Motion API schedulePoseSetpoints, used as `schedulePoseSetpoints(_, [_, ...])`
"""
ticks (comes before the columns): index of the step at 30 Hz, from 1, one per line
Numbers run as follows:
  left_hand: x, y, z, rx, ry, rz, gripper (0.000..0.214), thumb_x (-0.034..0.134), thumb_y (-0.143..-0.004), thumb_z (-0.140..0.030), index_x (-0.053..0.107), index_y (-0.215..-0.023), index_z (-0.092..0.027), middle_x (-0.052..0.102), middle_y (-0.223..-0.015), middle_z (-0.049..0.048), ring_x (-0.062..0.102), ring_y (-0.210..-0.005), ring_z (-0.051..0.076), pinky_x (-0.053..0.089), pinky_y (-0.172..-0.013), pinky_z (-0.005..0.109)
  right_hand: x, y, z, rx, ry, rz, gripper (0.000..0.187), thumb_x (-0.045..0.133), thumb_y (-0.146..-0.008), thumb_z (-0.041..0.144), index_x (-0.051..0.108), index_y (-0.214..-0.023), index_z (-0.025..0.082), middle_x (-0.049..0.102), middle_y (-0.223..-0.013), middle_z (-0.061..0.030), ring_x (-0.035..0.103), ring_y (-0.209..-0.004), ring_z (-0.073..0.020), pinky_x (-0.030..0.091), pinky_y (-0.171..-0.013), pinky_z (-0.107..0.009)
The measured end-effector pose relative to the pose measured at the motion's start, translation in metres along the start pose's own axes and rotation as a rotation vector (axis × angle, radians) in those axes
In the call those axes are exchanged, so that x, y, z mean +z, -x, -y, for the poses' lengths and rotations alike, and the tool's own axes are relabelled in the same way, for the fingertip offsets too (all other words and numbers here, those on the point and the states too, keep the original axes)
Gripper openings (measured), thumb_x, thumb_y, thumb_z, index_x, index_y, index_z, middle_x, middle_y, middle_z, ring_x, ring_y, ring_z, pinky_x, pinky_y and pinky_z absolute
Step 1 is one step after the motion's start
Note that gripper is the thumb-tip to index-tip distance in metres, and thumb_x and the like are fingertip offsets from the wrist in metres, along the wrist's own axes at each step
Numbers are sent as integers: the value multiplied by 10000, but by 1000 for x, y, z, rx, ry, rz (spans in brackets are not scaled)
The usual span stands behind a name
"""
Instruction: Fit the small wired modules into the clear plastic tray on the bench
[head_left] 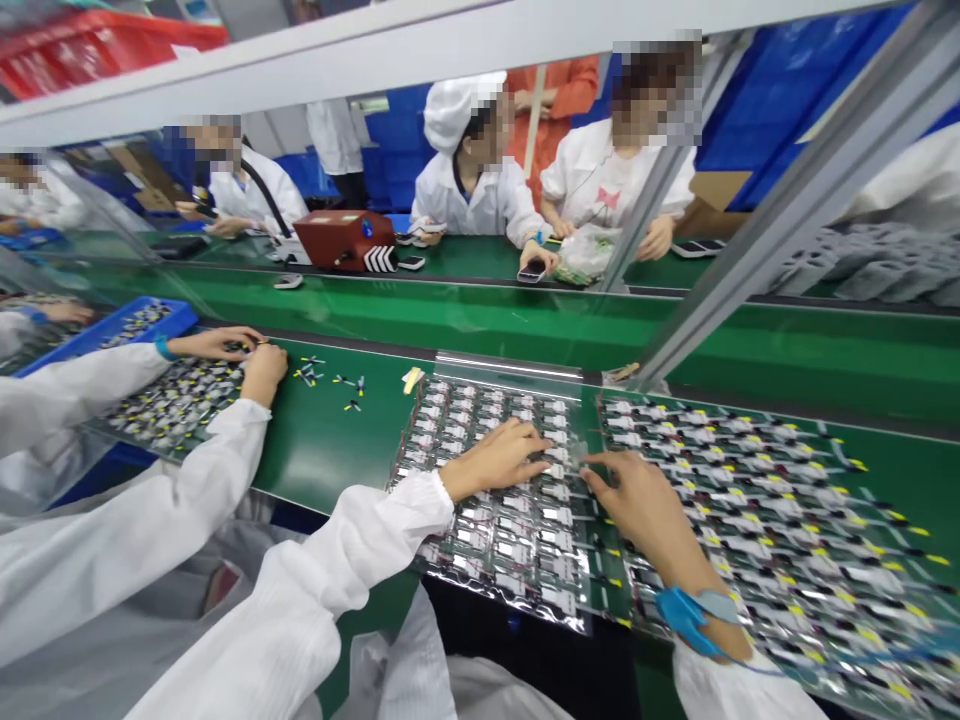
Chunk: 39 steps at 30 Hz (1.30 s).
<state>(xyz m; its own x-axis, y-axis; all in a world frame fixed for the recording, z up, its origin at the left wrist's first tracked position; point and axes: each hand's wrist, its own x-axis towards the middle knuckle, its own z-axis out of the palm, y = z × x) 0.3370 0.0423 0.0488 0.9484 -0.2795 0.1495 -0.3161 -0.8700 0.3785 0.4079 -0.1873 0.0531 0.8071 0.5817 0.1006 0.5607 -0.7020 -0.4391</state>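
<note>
My left hand (501,458) lies over a clear plastic tray (510,372) filled with rows of small white modules (517,527). Its fingers are stretched towards the tray's right-hand column, apart, with nothing visible in them. Just past the tray's right edge is my right hand (637,505), thumb and index fingertips brought close together. A small translucent piece (580,455) shows by those fingertips; whether they grip it I cannot make out. A blue wrist strap (686,620) circles my right wrist. Beneath and beyond that hand, a second tray holds rows of modules with yellow-tipped leads (780,470).
To the left, a co-worker's hands (262,375) work over a heap of yellow-tipped parts (176,405). Several loose parts (307,372) lie on the green bench (322,440). A metal frame post (720,270) rises behind the trays. Other people sit across the line near a brown box (337,240).
</note>
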Motion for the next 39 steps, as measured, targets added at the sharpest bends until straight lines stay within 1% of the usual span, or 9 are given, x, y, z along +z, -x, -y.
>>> schedulePoseSetpoints(3, [-25, 34, 33, -265, -60, -140, 268, 524, -1015, -244, 720, -1183, -175, 693, -1092, 95, 627, -1068, 235, 479, -998, 365, 2, 6, -3, 66, -67, 8, 464, 458, -868, 506, 774, -984, 186, 739, -951, -143, 688, -851, -319, 515, -810, -443])
schedulePoseSetpoints(8, [-82, 112, 108, -975, -267, -342, 347, 449, -999, -138, 695, -1238, -187, 683, -1224, 111, 638, -1150, 229, 472, -1044, 332, 3, 14, -6, 183, -163, 36, 500, 432, -801, 585, 752, -931, 223, 753, -914, -126, 702, -775, -317, 522, -739, -437])
schedulePoseSetpoints(10, [-95, 132, 130, -1113, -311, -354, 343, 482, -992, -168, 663, -1283, -174, 662, -1263, 146, 624, -1193, 267, 474, -1051, 370, 2, 14, -4, 214, -183, 42, 509, 431, -780, 593, 748, -931, 224, 755, -884, -124, 710, -777, -321, 525, -737, -435])
schedulePoseSetpoints(13, [-101, 140, 150, -1198, -318, -333, 325, 568, -970, -248, 651, -1277, -185, 671, -1232, 162, 633, -1182, 306, 507, -1003, 405, 0, 12, 1, 245, -192, 52, 528, 430, -760, 596, 750, -941, 218, 757, -870, -124, 718, -791, -326, 527, -737, -433])
schedulePoseSetpoints(20, [-99, 121, 173, -1245, -290, -294, 289, 549, -959, -213, 639, -1231, -177, 699, -1187, 171, 663, -1128, 312, 516, -960, 424, -12, 19, 5, 248, -184, 33, 446, 451, -810, 552, 747, -930, 241, 756, -824, -87, 721, -785, -292, 515, -689, -377])
schedulePoseSetpoints(25, [-108, 125, 180, -1190, -243, -272, 213, 549, -931, -180, 720, -1054, -145, 701, -1178, 168, 649, -1135, 296, 486, -978, 389, -17, 24, 0, 249, -173, -31, 418, 472, -843, 528, 746, -947, 230, 743, -770, -82, 707, -712, -272, 505, -656, -355])
schedulePoseSetpoints(31, [-126, 128, 173, -1159, -171, -278, 64, 637, -853, -219, 698, -850, -198, 750, -919, 89, 680, -985, 299, 500, -828, 358, -19, 24, -3, 261, -190, -71, 361, 483, -873, 481, 743, -915, 234, 751, -756, -72, 707, -691, -268, 499, -634, -347])
schedulePoseSetpoints(35, [-132, 105, 140, -1054, 105, -320, 164, 658, -856, -352, 698, -915, -204, 757, -863, 51, 693, -853, 223, 503, -739, 291, -31, 23, 11, 171, -274, -107, 341, 511, -900, 459, 722, -1017, 219, 755, -831, -70, 689, -689, -241, 505, -650, -339])
schedulePoseSetpoints(39, [-110, 52, 64, -809, 583, -276, 344, 747, -793, -490, 722, -927, -174, 756, -820, 51, 689, -767, 181, 504, -663, 256, -37, 23, 51, -95, -391, -161, 253, 524, -967, 431, 664, -1024, 229, 730, -908, -63, 669, -762, -217, 521, -720, -328])
